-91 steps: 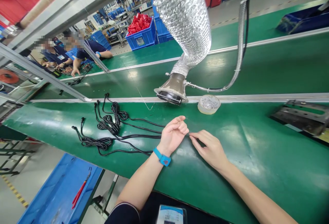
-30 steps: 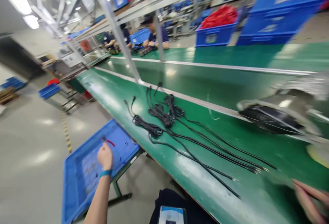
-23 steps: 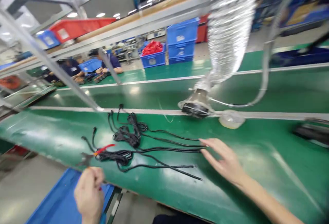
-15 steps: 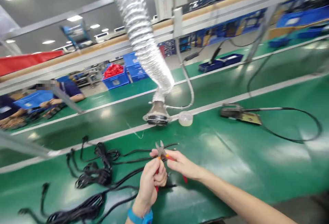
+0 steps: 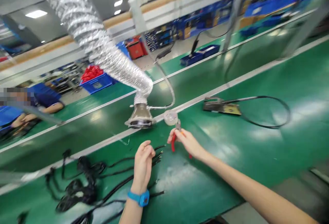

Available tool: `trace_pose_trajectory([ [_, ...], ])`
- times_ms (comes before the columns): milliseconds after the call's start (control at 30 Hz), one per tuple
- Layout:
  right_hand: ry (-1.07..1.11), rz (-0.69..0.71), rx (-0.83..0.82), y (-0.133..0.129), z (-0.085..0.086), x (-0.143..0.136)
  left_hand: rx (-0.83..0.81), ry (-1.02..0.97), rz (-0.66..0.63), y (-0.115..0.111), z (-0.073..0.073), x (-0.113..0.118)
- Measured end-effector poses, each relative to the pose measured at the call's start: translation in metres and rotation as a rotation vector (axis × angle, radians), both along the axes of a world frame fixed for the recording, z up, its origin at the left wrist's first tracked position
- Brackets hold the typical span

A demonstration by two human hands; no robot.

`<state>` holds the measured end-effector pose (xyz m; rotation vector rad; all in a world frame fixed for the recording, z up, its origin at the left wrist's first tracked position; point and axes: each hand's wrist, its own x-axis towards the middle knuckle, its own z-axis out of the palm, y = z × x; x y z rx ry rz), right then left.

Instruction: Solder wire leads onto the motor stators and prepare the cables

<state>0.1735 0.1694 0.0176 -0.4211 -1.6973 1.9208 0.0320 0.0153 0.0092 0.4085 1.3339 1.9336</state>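
Grasped the red-handled cutters (image 5: 173,142) in the right hand (image 5: 189,144), handles splayed, tips pointing away toward the clear round container (image 5: 170,117). Had the left hand (image 5: 143,162) nearer to the black cables (image 5: 89,183), crossing above them just short of the bare ends, fingers loosely curled; could not tell whether around anything. Saw the cables stretched along the green surface (image 5: 205,186) from lower left to upper right, ends toward the right grip but apart from it.
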Motion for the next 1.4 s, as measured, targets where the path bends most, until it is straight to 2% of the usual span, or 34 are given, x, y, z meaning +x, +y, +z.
trace_pose_trajectory([
  [33, -0.074, 0.023, 0.132, 0.006, 0.000, 0.001, 0.051, -0.055, -0.031, -0.001, 0.000, -0.001],
  [100, -0.192, 0.017, 0.524, 0.016, -0.005, -0.002, 0.133, -0.149, -0.087, 0.000, 0.001, -0.001],
  [200, -0.191, -0.061, 1.093, 0.018, -0.018, -0.008, 0.203, -0.226, -0.125, 0.004, 0.002, -0.003],
  [267, -0.160, -0.102, 1.327, 0.014, -0.025, -0.010, 0.211, -0.250, -0.142, 0.005, 0.002, -0.003],
  [333, -0.131, -0.116, 1.458, 0.011, -0.029, -0.010, 0.204, -0.276, -0.170, 0.004, 0.002, -0.003],
  [533, -0.092, -0.140, 1.598, 0.009, -0.022, -0.009, 0.175, -0.343, -0.247, 0.002, 0.000, 0.001],
  [733, -0.079, -0.152, 1.689, 0.006, -0.016, -0.010, 0.157, -0.299, -0.285, 0.000, 0.003, 0.005],
  [1033, -0.071, -0.165, 1.751, 0.005, -0.014, -0.008, 0.109, -0.265, -0.390, -0.003, 0.003, 0.005],
  [1400, -0.123, -0.107, 1.822, 0.005, -0.015, -0.006, 0.068, -0.217, -0.441, -0.006, 0.003, 0.002],
])
